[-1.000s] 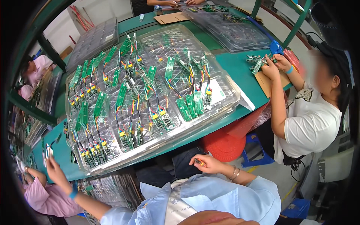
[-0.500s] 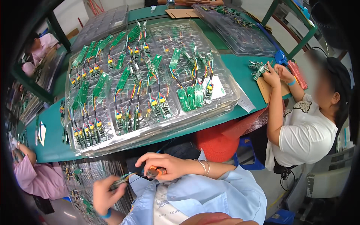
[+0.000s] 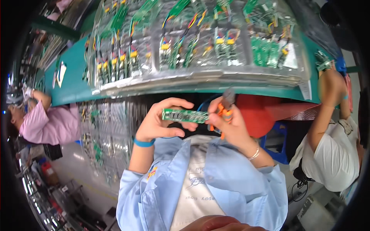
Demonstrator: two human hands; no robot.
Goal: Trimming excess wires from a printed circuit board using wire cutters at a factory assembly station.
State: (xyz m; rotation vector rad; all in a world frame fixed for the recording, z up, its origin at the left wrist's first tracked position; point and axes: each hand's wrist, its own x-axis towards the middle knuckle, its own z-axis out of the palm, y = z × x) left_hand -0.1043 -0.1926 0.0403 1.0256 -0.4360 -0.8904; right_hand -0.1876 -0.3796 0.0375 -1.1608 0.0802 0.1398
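Note:
In front of my chest, a narrow green circuit board (image 3: 185, 115) lies level between my hands. My right hand (image 3: 233, 127) pinches its right end between thumb and finger. The same hand also holds orange-handled pliers (image 3: 226, 109), their dark jaws pointing up. My left hand (image 3: 152, 121) is around the board's left part, thumb and index finger spread wide above and below it. Some left fingertips show just under the board; whether they touch it is unclear. Any wires on the board are mostly hidden by my right hand.
Stacked clear plastic trays (image 3: 200, 77) of wired green boards sit on the green table (image 3: 69, 86) ahead. More trays (image 3: 108, 138) stand lower left. A red stool (image 3: 254, 117) is beyond my right hand. Co-workers sit on the left (image 3: 52, 125) and right (image 3: 327, 154).
The view has tilted down, so the trays appear higher. My hands have come together; the board, blurred in my left hand before, is now pinched by my right, which still holds the pliers.

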